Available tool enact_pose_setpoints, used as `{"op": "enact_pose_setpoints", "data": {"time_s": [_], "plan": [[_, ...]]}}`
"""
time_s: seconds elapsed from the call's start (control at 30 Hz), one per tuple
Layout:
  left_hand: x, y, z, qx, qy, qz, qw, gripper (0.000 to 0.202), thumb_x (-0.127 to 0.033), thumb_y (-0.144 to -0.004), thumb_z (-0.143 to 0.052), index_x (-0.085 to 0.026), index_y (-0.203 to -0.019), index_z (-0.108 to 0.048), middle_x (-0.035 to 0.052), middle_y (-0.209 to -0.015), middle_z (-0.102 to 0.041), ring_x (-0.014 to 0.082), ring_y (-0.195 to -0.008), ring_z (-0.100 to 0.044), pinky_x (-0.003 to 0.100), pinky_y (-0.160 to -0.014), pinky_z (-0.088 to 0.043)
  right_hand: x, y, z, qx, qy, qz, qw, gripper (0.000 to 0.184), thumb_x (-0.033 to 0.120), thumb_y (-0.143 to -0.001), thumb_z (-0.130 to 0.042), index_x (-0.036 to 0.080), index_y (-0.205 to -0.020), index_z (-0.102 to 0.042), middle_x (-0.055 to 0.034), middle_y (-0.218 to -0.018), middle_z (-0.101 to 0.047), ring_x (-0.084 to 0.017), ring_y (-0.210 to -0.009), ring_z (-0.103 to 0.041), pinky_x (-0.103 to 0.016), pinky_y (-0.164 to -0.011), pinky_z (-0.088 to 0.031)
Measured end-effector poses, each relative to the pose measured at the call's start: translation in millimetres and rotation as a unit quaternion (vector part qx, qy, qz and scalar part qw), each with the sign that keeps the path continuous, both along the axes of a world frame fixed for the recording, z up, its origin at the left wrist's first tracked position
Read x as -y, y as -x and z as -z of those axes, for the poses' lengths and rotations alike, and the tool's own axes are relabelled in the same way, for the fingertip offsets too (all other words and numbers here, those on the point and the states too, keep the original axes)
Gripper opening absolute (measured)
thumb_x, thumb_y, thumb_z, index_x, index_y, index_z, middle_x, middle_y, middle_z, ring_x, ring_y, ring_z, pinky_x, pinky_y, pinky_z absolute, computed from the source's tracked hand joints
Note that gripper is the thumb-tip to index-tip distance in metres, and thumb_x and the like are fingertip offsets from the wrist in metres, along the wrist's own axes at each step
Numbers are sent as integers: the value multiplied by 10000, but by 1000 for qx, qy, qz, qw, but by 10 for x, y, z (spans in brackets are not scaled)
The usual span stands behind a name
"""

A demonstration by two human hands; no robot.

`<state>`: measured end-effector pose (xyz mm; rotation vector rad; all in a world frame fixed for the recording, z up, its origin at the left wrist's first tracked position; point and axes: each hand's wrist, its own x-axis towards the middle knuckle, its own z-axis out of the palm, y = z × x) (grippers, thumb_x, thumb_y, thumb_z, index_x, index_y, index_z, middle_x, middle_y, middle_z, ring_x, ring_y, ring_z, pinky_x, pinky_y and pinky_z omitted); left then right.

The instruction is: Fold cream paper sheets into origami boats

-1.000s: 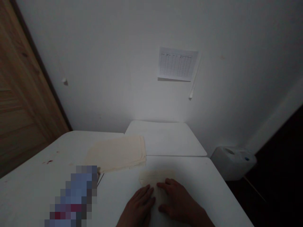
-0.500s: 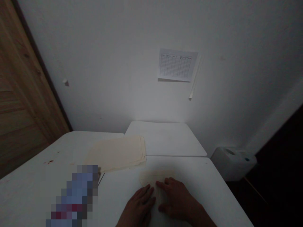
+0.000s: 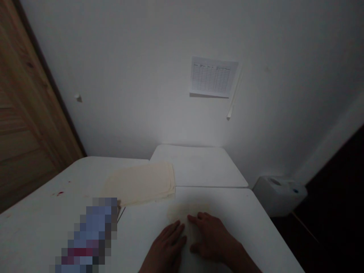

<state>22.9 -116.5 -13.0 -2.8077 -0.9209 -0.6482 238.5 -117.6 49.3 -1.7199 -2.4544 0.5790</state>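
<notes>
A pale, thin, cream-coloured sheet (image 3: 186,209) lies on the white tabletop (image 3: 236,223), with its far edge showing beyond my fingers. My left hand (image 3: 168,242) rests on its near part with the fingers stretched forward. To the right, my right hand (image 3: 214,239) presses down with the index finger extended and the thumb apart. The two hands sit close together, and neither grips anything. What lies beneath the palms is hidden. Farther left is a flat stack of similar cream sheets (image 3: 140,184), slightly uneven at its right edge.
A pixelated bluish object (image 3: 91,231) lies left of my hands. A white panel (image 3: 199,167) adjoins the table at the back. The wall holds a printed table sheet (image 3: 213,77). A white plastic container (image 3: 280,197) stands right of the table, and a wooden door (image 3: 25,94) is at left.
Both hands stay almost in place on the sheet. The view has shifted very slightly; nothing else has visibly moved.
</notes>
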Motion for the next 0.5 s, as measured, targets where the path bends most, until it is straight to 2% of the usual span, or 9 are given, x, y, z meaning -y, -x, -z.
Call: {"op": "enact_pose_setpoints", "data": {"time_s": [0.27,0.5], "plan": [[22,9,23,12,-8,3,1000,488,-63,-701,-541,-238,-1149,-621,84,-1313,-592,285,-1202,-548,419,-941,-519,11,15,-45,4,22,16,1000,844,444,-656,-744,259,-1413,-421,-134,-1394,-486,-319,-1255,-462,-404,-1019,-359],[16,-9,-30,-24,-8,25,999,443,-58,-730,-579,-294,-1100,-635,48,-1290,-608,292,-1153,-570,440,-895,-520,12,4,-9,-6,28,32,999,851,488,-653,-746,284,-1412,-420,-132,-1409,-474,-309,-1288,-435,-412,-1049,-321]]}}
